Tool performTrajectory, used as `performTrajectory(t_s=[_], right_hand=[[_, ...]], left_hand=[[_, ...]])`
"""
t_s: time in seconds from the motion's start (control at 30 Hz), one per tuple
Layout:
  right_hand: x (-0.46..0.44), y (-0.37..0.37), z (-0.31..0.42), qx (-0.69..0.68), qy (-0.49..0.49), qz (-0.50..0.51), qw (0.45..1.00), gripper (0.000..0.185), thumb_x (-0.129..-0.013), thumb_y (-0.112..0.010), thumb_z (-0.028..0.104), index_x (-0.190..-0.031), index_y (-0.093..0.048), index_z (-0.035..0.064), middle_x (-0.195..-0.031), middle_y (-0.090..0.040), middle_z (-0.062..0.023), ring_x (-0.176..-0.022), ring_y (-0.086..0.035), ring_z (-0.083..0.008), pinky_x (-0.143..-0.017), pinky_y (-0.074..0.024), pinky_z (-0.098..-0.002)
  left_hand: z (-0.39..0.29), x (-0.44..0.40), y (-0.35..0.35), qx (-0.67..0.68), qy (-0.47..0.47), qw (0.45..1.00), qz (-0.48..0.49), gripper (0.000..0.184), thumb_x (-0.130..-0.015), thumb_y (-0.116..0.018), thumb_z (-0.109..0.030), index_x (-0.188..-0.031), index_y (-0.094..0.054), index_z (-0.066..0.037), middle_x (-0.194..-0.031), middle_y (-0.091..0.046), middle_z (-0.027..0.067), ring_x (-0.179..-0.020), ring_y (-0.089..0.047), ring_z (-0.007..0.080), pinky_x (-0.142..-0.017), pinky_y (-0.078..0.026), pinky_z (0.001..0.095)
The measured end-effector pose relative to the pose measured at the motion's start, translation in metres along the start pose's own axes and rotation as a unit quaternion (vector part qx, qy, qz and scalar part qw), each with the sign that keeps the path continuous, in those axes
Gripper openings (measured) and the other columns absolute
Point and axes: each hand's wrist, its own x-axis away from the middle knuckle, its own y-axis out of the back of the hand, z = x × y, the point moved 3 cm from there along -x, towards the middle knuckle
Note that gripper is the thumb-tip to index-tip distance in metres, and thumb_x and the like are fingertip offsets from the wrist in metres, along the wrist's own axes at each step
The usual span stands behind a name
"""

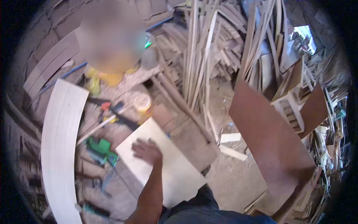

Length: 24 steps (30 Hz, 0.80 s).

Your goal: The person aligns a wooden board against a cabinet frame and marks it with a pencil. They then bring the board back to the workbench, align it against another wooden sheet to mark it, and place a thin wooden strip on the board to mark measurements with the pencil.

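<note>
My left hand (147,151) lies flat with its fingers spread on a pale rectangular board (175,171), which rests on the cluttered work surface in front of my body. Out to the right, my right hand (313,175) is at the lower corner of a large reddish-brown panel (264,134) and grips its edge; the fingers are partly blurred. The panel stands tilted above the floor. Left of the pale board are a green power tool (100,149) and a thin wooden stick (96,129).
A long white curved board (61,149) is at the left. A white-lidded tub (142,102) sits beyond the pale board. Long wood strips (199,56) lean at the back. Offcuts (230,137) lie on the floor. A slatted wooden piece (289,112) is behind the panel.
</note>
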Motion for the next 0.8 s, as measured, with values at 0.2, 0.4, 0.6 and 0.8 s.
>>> performTrajectory(t_s=[0.2,0.4,0.6,0.8], right_hand=[[0.098,0.115,-0.039,-0.207,-0.226,-0.043,0.951,0.062,-0.11,-0.044,0.04,-0.158,-0.038,0.0015,-0.156,-0.047,-0.0162,-0.142,-0.046,-0.0327,-0.119,-0.0367,-0.0445],[0.203,0.111,-0.085,-0.206,-0.376,0.061,0.901,0.067,-0.109,-0.041,0.051,-0.157,-0.039,0.0036,-0.157,-0.045,-0.0148,-0.141,-0.045,-0.0327,-0.119,-0.0365,-0.0485],[0.322,0.058,-0.117,-0.226,-0.538,0.106,0.805,0.068,-0.103,-0.054,0.056,-0.149,-0.05,0.0052,-0.15,-0.054,-0.0108,-0.134,-0.051,-0.0297,-0.114,-0.0405,-0.0484],[0.397,0.032,-0.175,-0.254,-0.561,0.205,0.761,0.059,-0.109,-0.045,0.05,-0.145,-0.054,0.0042,-0.144,-0.059,-0.0125,-0.133,-0.054,-0.0291,-0.113,-0.042,-0.0455]], left_hand=[[0.066,-0.001,0.029,0.138,-0.15,0.975,0.086,0.079,-0.1,-0.054,-0.058,-0.159,-0.037,-0.008,-0.162,-0.032,0.0296,-0.152,-0.025,0.0488,-0.119,-0.022,0.0681],[0.147,-0.005,0.016,0.223,0.0,0.95,0.221,0.116,-0.084,-0.072,-0.068,-0.16,-0.021,0.003,-0.159,-0.024,0.0388,-0.144,-0.03,0.0572,-0.118,-0.03,0.0609],[0.134,-0.015,0.017,0.194,0.058,0.943,0.265,0.092,-0.087,-0.076,-0.054,-0.153,-0.034,-0.006,-0.138,-0.047,0.0292,-0.126,-0.049,0.0463,-0.102,-0.046,0.0557],[0.182,-0.016,-0.001,0.595,0.115,0.716,0.346,0.052,-0.097,-0.067,-0.045,-0.133,-0.054,-0.01,-0.108,-0.064,0.0056,-0.098,-0.063,0.0203,-0.087,-0.052,0.0403]])
